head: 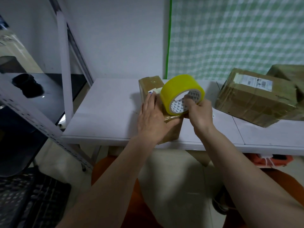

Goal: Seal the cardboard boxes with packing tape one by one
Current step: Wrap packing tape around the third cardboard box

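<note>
A small box is seen on a white table, near its front edge, with its near end just at that edge. The left hand is laid flat on the top of the box, fingers straight and close together, pointing away from the person, the thumb stretched along the near top edge. A yellow tape roll is held upright on the box top, just right of the left hand; its patterned cardboard core is turned toward the camera. The roll is gripped by the right hand, with fingers curled into the core and the thumb under the roll's rim. Clear tape is already seen shining across the box's far end, beside a white label. To the right, well apart, a large box with a shipping label is tilted on the table, and another box lies behind it, partly hidden. A grey metal rack stands at the left. A green checked cloth hangs behind the table.
</note>
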Motion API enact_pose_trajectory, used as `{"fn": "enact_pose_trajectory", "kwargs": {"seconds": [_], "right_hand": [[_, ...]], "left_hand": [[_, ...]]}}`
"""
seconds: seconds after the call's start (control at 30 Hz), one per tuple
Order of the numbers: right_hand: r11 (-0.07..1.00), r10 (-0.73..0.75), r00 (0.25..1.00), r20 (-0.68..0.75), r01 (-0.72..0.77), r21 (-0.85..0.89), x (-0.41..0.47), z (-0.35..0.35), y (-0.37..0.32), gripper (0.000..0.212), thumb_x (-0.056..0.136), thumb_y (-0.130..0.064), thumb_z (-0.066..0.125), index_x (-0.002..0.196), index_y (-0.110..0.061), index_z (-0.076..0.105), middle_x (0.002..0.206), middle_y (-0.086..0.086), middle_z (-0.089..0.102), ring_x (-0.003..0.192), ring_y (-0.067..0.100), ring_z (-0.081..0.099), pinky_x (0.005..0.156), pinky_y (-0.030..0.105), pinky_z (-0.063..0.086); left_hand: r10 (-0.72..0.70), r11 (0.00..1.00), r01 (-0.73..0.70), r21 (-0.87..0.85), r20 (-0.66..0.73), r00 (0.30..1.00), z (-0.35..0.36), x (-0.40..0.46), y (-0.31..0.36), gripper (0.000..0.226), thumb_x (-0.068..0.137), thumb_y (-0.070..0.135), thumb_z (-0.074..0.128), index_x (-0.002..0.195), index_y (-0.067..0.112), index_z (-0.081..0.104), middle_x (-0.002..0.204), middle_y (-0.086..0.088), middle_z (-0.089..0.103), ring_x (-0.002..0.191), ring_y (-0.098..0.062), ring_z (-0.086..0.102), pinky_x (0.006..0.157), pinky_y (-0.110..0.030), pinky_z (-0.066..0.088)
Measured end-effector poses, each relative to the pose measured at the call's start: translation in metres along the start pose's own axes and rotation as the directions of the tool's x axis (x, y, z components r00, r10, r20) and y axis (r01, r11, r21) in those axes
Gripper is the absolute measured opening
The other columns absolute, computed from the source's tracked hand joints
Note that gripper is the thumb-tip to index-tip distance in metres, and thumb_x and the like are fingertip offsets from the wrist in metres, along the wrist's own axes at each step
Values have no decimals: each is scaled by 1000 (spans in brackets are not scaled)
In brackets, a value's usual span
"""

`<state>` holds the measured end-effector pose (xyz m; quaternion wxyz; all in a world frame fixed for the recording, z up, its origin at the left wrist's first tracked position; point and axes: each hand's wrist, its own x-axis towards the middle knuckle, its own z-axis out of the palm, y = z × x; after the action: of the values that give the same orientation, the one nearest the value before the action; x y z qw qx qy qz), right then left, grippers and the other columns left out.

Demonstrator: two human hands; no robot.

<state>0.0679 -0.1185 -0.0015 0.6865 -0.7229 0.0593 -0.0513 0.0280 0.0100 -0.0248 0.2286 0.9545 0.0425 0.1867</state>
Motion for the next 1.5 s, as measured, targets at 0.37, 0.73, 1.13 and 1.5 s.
{"fn": "enact_pose_trajectory", "kwargs": {"seconds": [0.37,0.73,1.13,1.5], "right_hand": [[893,308,950,49,-306,329,21,-26,28,3,88,-9,59,88,-6,58,84,17,66,67,28,69,50,33,55],[848,414,909,51,-405,342,12,-22,57,13,90,-11,60,99,-3,56,85,18,65,67,28,67,44,30,54],[790,485,791,371,-579,200,-15,-4,55,19,87,-35,59,83,-17,62,71,5,58,63,19,54,61,31,44],[994,31,994,101,-41,102,-2,-7,5,9,86,-22,63,80,-18,69,75,-2,73,75,16,68,62,27,54]], "left_hand": [[-56,998,56,1,82,995,-2,-3,3,110,73,72,59,153,15,11,161,4,3,145,-10,-4,113,-42,25],[-59,997,64,-47,95,994,-3,-6,0,107,73,70,61,153,20,10,161,3,-3,147,-14,-4,114,-43,24],[-109,884,120,-452,51,993,-5,-24,-20,77,74,48,76,141,40,40,160,-2,-1,141,-12,30,108,-18,28],[-29,888,-5,-460,-69,997,-16,-9,-9,89,73,59,68,147,45,21,158,-2,17,144,-17,20,112,-32,26]]}}
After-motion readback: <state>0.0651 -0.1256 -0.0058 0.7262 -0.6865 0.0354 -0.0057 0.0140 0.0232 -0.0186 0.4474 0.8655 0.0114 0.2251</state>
